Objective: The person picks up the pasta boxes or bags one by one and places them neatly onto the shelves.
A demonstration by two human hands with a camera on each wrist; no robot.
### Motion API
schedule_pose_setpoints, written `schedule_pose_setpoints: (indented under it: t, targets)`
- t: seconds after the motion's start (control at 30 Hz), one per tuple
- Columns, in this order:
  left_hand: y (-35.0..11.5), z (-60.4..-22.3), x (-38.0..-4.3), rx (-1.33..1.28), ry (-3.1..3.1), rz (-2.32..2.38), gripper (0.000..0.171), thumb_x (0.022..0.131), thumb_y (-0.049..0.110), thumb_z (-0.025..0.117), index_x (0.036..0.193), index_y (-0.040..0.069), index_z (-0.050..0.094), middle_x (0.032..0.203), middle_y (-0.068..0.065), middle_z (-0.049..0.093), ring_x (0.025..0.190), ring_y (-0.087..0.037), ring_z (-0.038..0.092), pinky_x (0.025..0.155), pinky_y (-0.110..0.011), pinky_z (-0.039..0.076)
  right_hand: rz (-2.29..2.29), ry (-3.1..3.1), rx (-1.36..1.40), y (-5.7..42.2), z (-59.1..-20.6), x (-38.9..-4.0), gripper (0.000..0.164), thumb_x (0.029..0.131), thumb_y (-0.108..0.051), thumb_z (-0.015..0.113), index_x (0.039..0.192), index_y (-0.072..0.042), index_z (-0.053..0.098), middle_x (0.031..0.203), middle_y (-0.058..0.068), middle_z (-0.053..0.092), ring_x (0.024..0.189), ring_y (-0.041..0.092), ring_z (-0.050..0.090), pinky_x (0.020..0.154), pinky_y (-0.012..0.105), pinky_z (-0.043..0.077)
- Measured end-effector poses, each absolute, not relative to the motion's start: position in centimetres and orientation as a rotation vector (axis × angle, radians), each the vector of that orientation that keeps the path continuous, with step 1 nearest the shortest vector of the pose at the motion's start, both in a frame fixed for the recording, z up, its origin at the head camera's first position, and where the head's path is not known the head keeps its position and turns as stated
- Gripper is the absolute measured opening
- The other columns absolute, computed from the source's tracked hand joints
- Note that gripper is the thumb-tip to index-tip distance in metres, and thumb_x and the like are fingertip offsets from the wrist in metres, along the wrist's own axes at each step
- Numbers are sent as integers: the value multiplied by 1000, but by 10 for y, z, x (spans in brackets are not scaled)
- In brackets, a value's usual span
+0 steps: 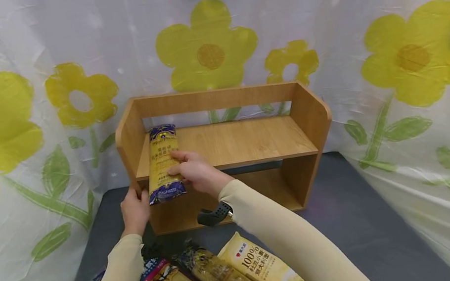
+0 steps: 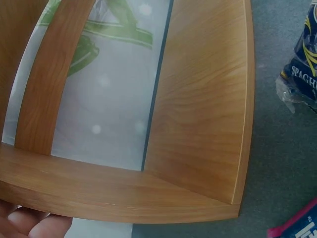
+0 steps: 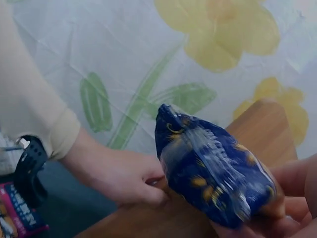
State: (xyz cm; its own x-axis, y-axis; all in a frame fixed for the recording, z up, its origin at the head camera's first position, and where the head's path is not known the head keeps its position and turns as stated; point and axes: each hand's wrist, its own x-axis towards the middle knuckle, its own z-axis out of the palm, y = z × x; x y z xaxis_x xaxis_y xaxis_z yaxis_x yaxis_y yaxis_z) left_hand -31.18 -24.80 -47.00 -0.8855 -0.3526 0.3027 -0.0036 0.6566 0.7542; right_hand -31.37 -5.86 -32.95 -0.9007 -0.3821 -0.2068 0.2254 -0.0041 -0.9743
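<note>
Spaghetti packet (image 1: pixel 160 172): slants over left end of wooden shelf's (image 1: pixel 217 97) upper board (image 1: pixel 248 141), with blue lower end (image 1: pixel 167 192) past front edge; cannot tell whether touching board.
Right hand (image 1: pixel 199 171): pinches packet at right edge, near mid-length.
Left hand (image 1: pixel 135 211): grips left side panel (image 1: pixel 128 137), with fingers curled round edge.
Handling (judged): probably modest in weight, stiff lengthwise, slick-skinned, brittle if bent.
Best hold: likely mid-body, across both long edges; avoid loose crimped ends.
</note>
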Motion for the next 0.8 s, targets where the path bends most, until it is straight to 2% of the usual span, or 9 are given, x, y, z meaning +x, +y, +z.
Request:
schedule_pose_setpoints:
  t: [0.07,0.17,0.27,0.37,0.47,0.67,0.73,0.8]
  targets:
    - [-248,-469,-311,256,-2470,-1095,24,106,21,46,101,-2,53,81,-24,60,68,-34,57,57,-38,41,-1929,1842,-193,-65,-330,-317,68,97,5,58,159,-12,36,146,18,57,84,15,62,65,23,48]
    - [-248,-468,-309,220,-2489,-1113,35,108,25,43,124,-4,54,98,-32,65,78,-42,61,65,-48,47,-1868,1839,-233,-72,-331,-321,70,99,2,57,161,-14,30,144,20,58,94,21,69,68,27,54]
    - [-248,-466,-308,196,-2500,-1118,45,109,27,40,141,-4,49,114,-36,65,88,-47,63,75,-56,48,-1814,1882,-273,-75,-333,-325,71,100,1,55,163,-16,27,142,21,59,89,20,68,69,28,54]
    - [-245,-465,-308,217,-2525,-1114,44,109,25,39,139,-5,49,117,-36,64,91,-48,63,77,-57,49,-1781,1926,-305,-75,-333,-328,71,101,1,53,163,-17,25,145,22,56,79,14,62,65,27,52]
    - [-245,-466,-310,216,-2530,-1093,40,109,21,40,139,-5,49,120,-36,64,94,-48,64,79,-58,49,-1764,1944,-330,-74,-333,-329,70,102,1,52,163,-17,23,148,22,53,78,12,60,61,25,51]
    - [-247,-465,-310,216,-2535,-1104,40,110,20,38,140,-4,47,117,-36,64,88,-47,63,76,-58,48,-1684,2041,-392,-75,-335,-329,68,104,-7,53,164,-18,23,149,19,53,80,14,60,62,25,50]
    - [-248,-465,-310,215,-2542,-1115,40,110,21,37,141,-4,46,114,-36,64,85,-45,62,75,-56,48,-1649,2105,-426,-75,-339,-329,68,105,-12,54,164,-20,23,149,18,52,84,15,61,66,30,54]
    - [-249,-466,-309,214,-2542,-1124,40,110,22,36,139,-4,47,110,-36,65,81,-43,62,72,-54,48,-1620,2182,-459,-73,-345,-328,68,104,-17,57,164,-22,24,154,17,48,91,18,63,66,30,55]
